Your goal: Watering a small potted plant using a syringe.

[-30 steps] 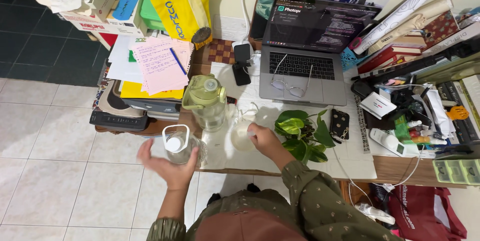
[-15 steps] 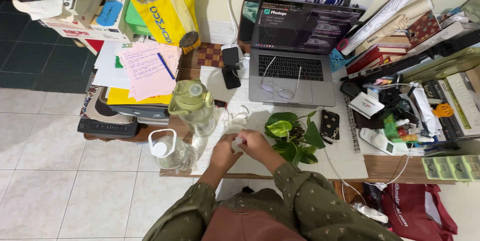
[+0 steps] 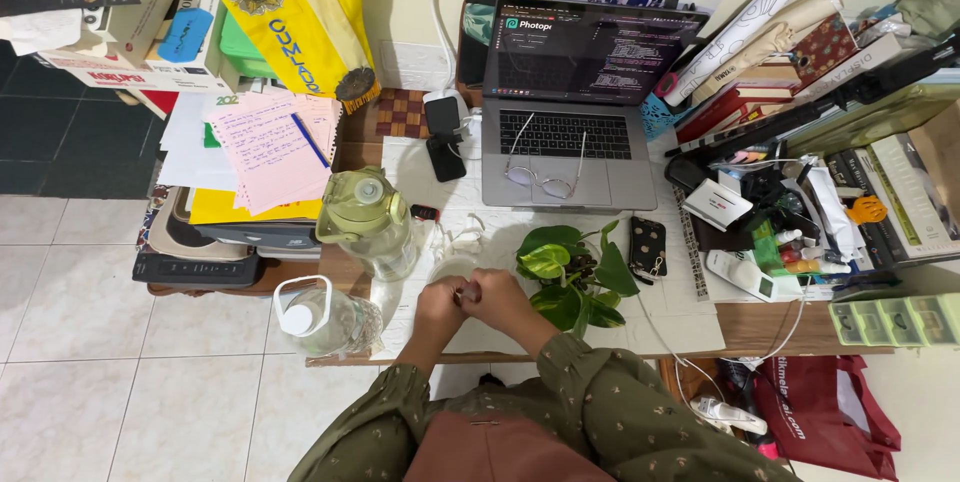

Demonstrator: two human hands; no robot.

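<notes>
A person's two hands meet over the near edge of a crowded tabletop (image 3: 700, 327), just left of a small leafy potted plant (image 3: 572, 277). The left hand (image 3: 438, 304) and right hand (image 3: 497, 297) press together, fingertips touching, around a small item hidden between them; what it is cannot be told. Each grip is narrow, pinched in at the fingers. A pale, roundish vessel (image 3: 452, 267) sits just beyond the knuckles, between the hands and the plant, about equally near to both hands; its opening faces up, and no long axis can be made out from above. A clear handled jug (image 3: 318, 317) stands left of the plant, beyond the left hand, upright with its white cap up. A green-lidded bottle (image 3: 368, 217) stands behind it, toward the open laptop (image 3: 570, 112).
</notes>
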